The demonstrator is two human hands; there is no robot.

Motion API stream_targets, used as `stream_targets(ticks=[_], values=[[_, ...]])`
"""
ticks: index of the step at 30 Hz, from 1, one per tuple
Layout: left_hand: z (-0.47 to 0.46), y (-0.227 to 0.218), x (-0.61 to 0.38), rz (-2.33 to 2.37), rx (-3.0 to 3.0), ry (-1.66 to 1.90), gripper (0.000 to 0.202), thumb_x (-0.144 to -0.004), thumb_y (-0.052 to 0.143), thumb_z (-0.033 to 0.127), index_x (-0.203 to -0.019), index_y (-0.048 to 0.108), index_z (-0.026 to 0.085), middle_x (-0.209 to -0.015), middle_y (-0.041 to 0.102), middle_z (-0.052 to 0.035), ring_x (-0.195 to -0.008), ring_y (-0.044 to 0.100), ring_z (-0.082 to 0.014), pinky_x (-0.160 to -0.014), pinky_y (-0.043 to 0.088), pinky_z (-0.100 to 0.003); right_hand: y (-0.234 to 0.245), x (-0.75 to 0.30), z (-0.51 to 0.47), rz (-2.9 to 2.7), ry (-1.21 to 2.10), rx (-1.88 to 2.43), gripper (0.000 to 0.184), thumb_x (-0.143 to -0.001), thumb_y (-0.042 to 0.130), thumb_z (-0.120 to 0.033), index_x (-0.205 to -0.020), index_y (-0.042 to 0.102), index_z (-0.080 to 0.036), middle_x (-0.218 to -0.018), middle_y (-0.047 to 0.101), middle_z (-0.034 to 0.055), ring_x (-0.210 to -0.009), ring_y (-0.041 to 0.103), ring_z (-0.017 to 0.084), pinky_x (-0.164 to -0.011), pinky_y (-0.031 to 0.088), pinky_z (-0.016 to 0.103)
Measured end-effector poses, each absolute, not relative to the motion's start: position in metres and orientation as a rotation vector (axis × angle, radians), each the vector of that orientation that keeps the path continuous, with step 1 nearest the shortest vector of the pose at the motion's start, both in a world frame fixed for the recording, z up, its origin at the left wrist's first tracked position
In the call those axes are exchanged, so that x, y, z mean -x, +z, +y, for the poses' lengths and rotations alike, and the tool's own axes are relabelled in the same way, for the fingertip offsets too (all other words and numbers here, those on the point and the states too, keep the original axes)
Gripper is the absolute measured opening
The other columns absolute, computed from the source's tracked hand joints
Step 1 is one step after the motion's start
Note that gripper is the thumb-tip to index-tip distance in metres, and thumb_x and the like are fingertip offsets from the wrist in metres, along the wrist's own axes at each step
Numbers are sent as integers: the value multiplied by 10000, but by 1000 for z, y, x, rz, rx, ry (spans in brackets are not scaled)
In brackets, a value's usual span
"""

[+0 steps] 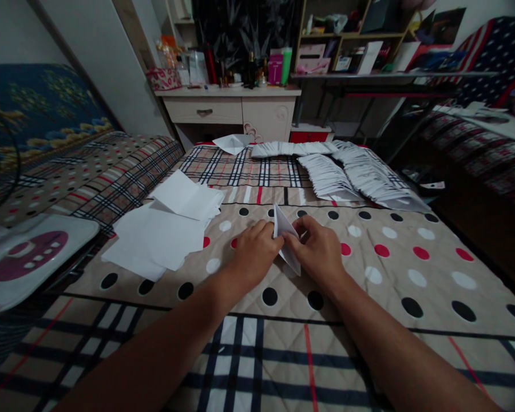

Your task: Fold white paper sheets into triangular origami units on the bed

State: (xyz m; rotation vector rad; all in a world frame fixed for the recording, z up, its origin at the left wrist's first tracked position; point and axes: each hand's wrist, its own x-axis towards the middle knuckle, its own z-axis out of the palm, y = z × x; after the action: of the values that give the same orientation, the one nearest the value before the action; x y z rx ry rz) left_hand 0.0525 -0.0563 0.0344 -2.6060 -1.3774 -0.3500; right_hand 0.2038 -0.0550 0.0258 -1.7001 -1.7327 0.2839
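Both my hands meet over the bed's quilt (pixel 412 269) around one folded white paper (pixel 282 226). My left hand (pixel 254 253) has its fingers curled and pinches the paper's left side. On the right side, my right hand (pixel 320 249) grips the same sheet with closed fingers. The paper stands partly upright between them, a pointed flap sticking up and another corner showing below my right thumb.
A loose stack of flat white sheets (pixel 163 232) lies to the left of my hands. Rows of several folded papers (pixel 352 171) fan across the far right of the bed. A dresser (pixel 232 111) with bottles stands beyond the bed.
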Motion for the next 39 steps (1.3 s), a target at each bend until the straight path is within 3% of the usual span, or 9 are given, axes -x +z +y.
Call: stream_targets(ticks=[5,10,13,17,21,24,29,35,39], values=[[-55,35,-52,-1364,2668,-338,179,-882,550,158,-907,723,201,-949,637,-79,-967,572,-256,-717,497,-368,26,-216,-46,-1857,184,1830,77,-736,590,-244,-784,636,-204,-681,649,29,-626,562,188,-537,245,283],[-41,31,-39,-1366,2773,-696,192,-791,591,68,-867,724,184,-1064,651,-65,-1007,578,-241,-791,495,-361,24,-227,-37,-1504,817,1575,117,-663,659,-259,-724,579,-199,-633,606,-2,-540,542,149,-494,347,252],[-32,25,-34,-1449,2929,-1027,183,-763,575,34,-759,707,161,-913,655,-48,-849,607,-174,-723,488,-294,23,-225,-37,-1240,1160,1407,221,-658,714,-346,-705,558,-197,-581,573,-26,-440,473,109,-431,347,232],[-26,18,-33,-1649,3083,-1375,65,-757,633,121,-699,660,134,-755,649,-24,-668,599,-124,-597,472,-229,19,-219,-41,-1158,1180,1288,280,-732,701,-456,-736,609,-191,-528,518,-43,-427,430,86,-411,323,205],[-25,15,-33,-2116,3136,-1712,176,-745,687,274,-810,654,113,-740,676,-42,-610,651,-151,-532,523,-243,17,-215,-44,-1133,1135,1125,310,-806,648,-513,-914,672,-223,-803,642,1,-611,546,110,-511,423,212],[-24,15,-33,-2307,3095,-1897,254,-724,703,313,-855,641,105,-759,682,-54,-599,658,-157,-530,550,-264,18,-212,-45,-1144,1190,1018,317,-753,730,-458,-978,682,-241,-909,666,3,-699,568,123,-609,456,232],[-24,17,-33,-2225,2998,-1836,322,-723,696,315,-971,635,120,-828,675,-46,-658,637,-145,-560,525,-245,14,-212,-45,-1220,1270,1073,259,-720,755,-417,-691,670,-174,-639,587,-8,-580,484,113,-560,377,244],[-35,22,-38,-1934,2827,-1279,201,-826,596,305,-945,649,152,-748,644,-24,-666,585,-147,-625,464,-260,9,-212,-45,-1256,1245,1158,338,-788,678,-468,-636,651,-168,-631,567,10,-598,478,130,-584,366,266],[-40,23,-41,-1660,2739,-1304,302,-826,590,242,-1122,581,181,-1069,649,-77,-960,618,-202,-852,497,-324,10,-209,-46,-1335,1150,1132,408,-821,651,-475,-551,623,-169,-684,570,23,-658,493,141,-636,375,278]])
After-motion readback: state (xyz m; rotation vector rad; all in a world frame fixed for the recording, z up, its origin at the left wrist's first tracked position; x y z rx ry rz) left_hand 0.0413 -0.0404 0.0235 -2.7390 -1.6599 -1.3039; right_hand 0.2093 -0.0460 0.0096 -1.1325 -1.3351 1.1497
